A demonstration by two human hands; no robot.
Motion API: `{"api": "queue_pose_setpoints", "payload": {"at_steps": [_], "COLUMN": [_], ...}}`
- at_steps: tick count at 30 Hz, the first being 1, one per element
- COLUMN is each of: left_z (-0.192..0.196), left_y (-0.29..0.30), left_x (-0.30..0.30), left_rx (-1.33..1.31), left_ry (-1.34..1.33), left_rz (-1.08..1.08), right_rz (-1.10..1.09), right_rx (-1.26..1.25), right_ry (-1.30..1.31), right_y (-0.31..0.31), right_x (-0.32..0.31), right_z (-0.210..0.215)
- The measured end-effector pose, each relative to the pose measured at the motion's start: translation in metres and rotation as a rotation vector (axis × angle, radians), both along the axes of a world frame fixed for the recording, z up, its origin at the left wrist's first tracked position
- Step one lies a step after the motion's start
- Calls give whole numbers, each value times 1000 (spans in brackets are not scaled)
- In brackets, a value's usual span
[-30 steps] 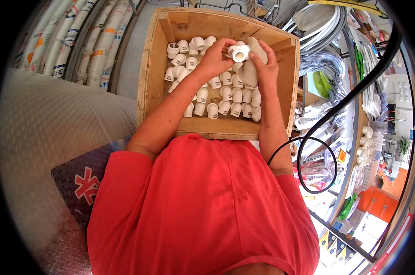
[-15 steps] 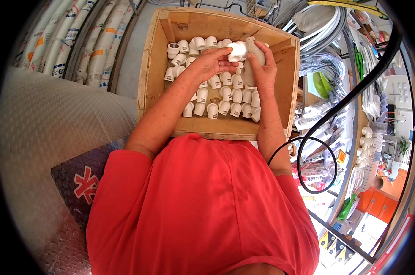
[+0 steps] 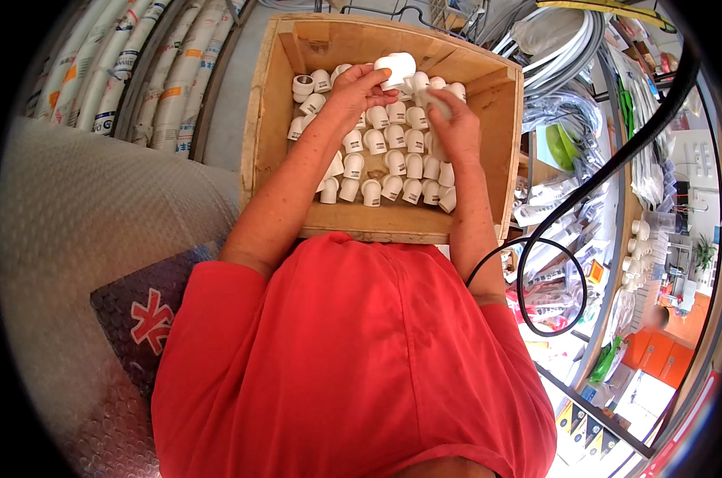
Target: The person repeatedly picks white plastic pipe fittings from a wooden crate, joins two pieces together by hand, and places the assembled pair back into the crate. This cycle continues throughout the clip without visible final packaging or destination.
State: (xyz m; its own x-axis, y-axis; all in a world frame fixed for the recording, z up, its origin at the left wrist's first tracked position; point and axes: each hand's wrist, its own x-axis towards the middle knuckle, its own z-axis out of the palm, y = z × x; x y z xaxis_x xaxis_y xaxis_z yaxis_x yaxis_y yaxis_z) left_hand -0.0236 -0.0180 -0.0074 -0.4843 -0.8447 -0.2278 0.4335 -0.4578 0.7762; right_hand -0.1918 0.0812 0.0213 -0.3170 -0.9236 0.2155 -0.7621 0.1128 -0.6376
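My left hand (image 3: 359, 94) pinches a white plastic pipe elbow (image 3: 396, 68) and holds it up over the far half of a wooden box (image 3: 381, 223). Just to the right of it, my right hand (image 3: 458, 129) has its fingers closed on a pale, off-white rag (image 3: 433, 110), which is smeared by motion and partly hidden by the hand. The rag is apart from the held elbow. Under both hands, rows of similar white elbows (image 3: 374, 143) cover the box bottom, most with a small dark label. My hands and forearms hide some of them.
Long wrapped pipes (image 3: 170, 95) lie on a rack at the left, beside a large bubble-wrapped roll (image 3: 122, 207). Coiled grey hoses (image 3: 564, 56) and shelves of bagged goods (image 3: 552, 207) stand to the right. A black cable (image 3: 616, 163) loops across the right side.
My left hand has lifted the elbow up and slightly left, away from the rag, and turned it. My right hand with the rag has dropped slightly lower.
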Motion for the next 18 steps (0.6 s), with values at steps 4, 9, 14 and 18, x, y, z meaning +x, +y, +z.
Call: {"api": "queue_pose_setpoints", "payload": {"at_steps": [4,9,14,18], "left_z": [1,-2,6,-3], "left_y": [4,5,6,9], "left_x": [-7,-8,-6,-12], "left_rx": [-57,-120,-172,-301], "left_ry": [-97,-139,-118,-257], "left_rz": [10,-85,-113,-77], "right_rz": [6,59,-137,73], "right_rx": [-307,-225,-262,-352], "right_ry": [-126,-55,-107,-144], "right_y": [-5,-5,-5,-6], "right_x": [7,16,-7,11], "right_z": [1,-1,-1,-2]}}
